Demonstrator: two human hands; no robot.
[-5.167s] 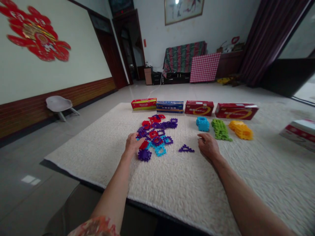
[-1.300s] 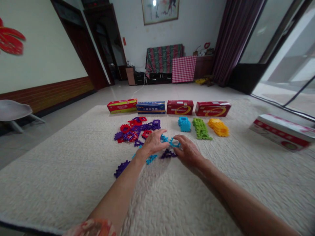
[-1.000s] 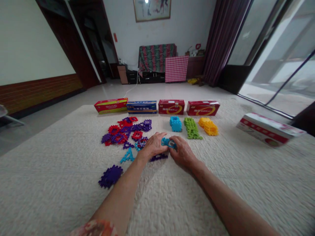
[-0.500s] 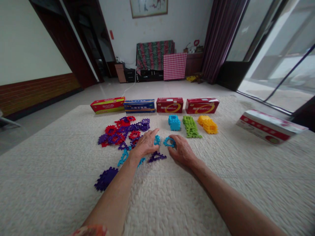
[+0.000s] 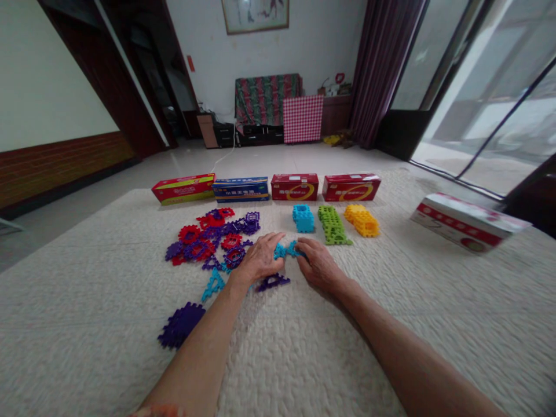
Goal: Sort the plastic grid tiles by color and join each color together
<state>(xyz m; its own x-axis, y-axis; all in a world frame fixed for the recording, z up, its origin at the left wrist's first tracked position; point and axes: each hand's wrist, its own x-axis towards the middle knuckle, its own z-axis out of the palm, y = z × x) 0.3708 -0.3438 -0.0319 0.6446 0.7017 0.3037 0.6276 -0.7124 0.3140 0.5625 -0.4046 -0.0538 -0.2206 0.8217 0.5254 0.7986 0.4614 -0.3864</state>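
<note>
My left hand (image 5: pixel 264 255) is closed on a light-blue interlocking plastic piece (image 5: pixel 279 251). Beside it, my right hand (image 5: pixel 317 262) grips a second light-blue piece (image 5: pixel 292 249) by its right side. The two pieces meet or nearly meet between my fingers; I cannot tell whether they are joined. Just below my hands lies a purple triangular piece (image 5: pixel 273 281). Left of my left wrist rests a light-blue triangular piece (image 5: pixel 213 284), with a dark purple stack (image 5: pixel 181 325) nearer me. Red and purple pieces (image 5: pixel 208 237) are heaped at the left.
Beyond my hands stand a light-blue block (image 5: pixel 303 219), a green row (image 5: pixel 333 226) and a yellow block (image 5: pixel 362 220). Behind them are a red-yellow box (image 5: pixel 185 189), a blue box (image 5: pixel 241 189) and two red boxes (image 5: pixel 295 187). A white-red box (image 5: pixel 469 223) sits right on the quilted cover (image 5: pixel 304 359).
My hands have brought the two light-blue pieces closer together. The right-hand piece has turned from showing its open ring to a narrower view. The whole view has shifted slightly.
</note>
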